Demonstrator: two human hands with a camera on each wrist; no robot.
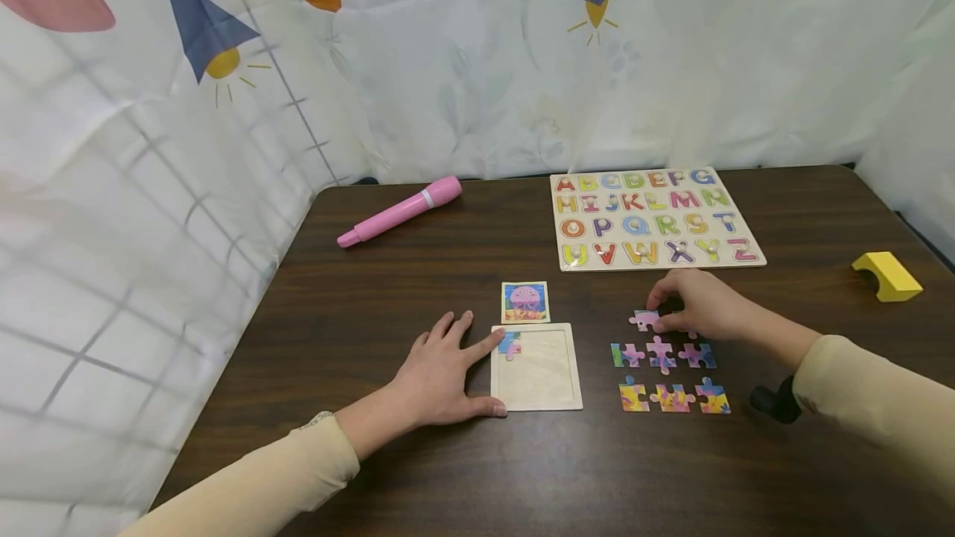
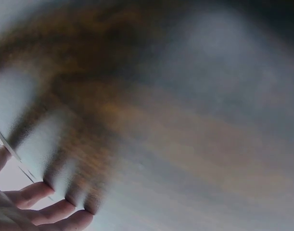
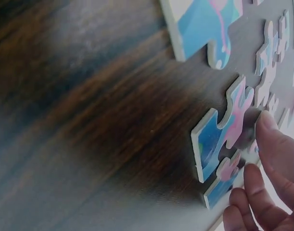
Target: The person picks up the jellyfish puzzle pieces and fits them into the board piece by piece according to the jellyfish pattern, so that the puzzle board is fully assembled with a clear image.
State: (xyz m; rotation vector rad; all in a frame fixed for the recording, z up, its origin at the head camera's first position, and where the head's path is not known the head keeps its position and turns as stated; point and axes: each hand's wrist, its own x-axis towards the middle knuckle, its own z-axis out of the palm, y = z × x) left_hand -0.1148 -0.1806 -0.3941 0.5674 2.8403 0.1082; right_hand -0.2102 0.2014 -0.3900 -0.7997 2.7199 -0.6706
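My left hand [image 1: 448,371] lies with fingers spread at the left side of a square wooden puzzle tray [image 1: 540,388]. Its index fingertip is at the tray's upper left corner, beside a blue and pink jigsaw piece [image 1: 511,343] inside. Between thumb and index finger, my right hand [image 1: 705,305] pinches a pink jigsaw piece [image 1: 643,320]. Under that hand, another jigsaw piece [image 3: 226,178] is partly hidden in the head view. Below are two rows of loose pieces, a pink and blue one [image 1: 661,355] and a yellow one [image 1: 673,399] among them.
A jellyfish picture card [image 1: 525,302] lies just above the tray. Farther back are a pink marker-shaped stick [image 1: 399,211] and an alphabet board [image 1: 652,218]. A yellow arch block [image 1: 888,276] stands at the right, and a black object [image 1: 776,400] shows by the right sleeve.
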